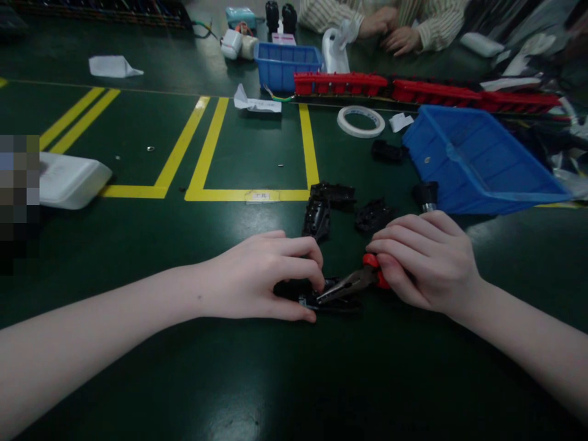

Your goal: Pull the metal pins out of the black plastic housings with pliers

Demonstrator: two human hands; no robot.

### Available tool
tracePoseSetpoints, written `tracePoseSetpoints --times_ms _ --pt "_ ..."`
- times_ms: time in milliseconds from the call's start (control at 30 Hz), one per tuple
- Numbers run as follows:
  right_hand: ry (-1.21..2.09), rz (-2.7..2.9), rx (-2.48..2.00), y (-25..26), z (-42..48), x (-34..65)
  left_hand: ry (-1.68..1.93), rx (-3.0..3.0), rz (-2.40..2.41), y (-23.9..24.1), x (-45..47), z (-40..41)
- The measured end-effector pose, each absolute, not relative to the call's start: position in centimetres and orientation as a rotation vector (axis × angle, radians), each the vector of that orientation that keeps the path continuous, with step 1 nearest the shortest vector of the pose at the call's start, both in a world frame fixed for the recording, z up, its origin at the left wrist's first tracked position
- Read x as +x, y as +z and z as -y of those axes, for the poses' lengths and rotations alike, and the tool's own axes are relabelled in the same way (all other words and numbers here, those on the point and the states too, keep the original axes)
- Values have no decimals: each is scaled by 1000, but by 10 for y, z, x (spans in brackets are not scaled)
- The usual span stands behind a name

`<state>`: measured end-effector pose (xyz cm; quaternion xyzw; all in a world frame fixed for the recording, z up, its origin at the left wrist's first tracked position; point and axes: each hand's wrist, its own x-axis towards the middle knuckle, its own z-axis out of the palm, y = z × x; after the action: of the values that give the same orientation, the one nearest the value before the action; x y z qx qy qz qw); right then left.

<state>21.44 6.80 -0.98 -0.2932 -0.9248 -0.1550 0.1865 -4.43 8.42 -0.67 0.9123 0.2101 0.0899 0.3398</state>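
Note:
My right hand [427, 260] is closed around the red handles of a pair of long-nose pliers [351, 285]. The pliers' tips point left and meet a black plastic part [337, 304] on the table. My left hand [271, 275] grips that part from the left, thumb in front and fingers curled over the back; much of the part is hidden under them. Just beyond my hands lie several similar black plastic pieces [316, 217]. Behind my right hand stands a black-topped tool with a metal shaft [425, 195], partly hidden by the knuckles.
A tilted blue bin [482, 162] sits at right, a roll of tape [361, 121] beside it. Farther back are a smaller blue bin [287, 64] and a long red strip [390, 89]. A white container [76, 180] is at left. Another person's hands [390, 30] rest across the table.

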Motion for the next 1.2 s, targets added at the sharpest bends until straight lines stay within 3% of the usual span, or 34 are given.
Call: tracePoseSetpoints --times_ms 1200 --pt "-381 2549 -873 -14 -71 219 247 2405 -573 -8 -45 -82"
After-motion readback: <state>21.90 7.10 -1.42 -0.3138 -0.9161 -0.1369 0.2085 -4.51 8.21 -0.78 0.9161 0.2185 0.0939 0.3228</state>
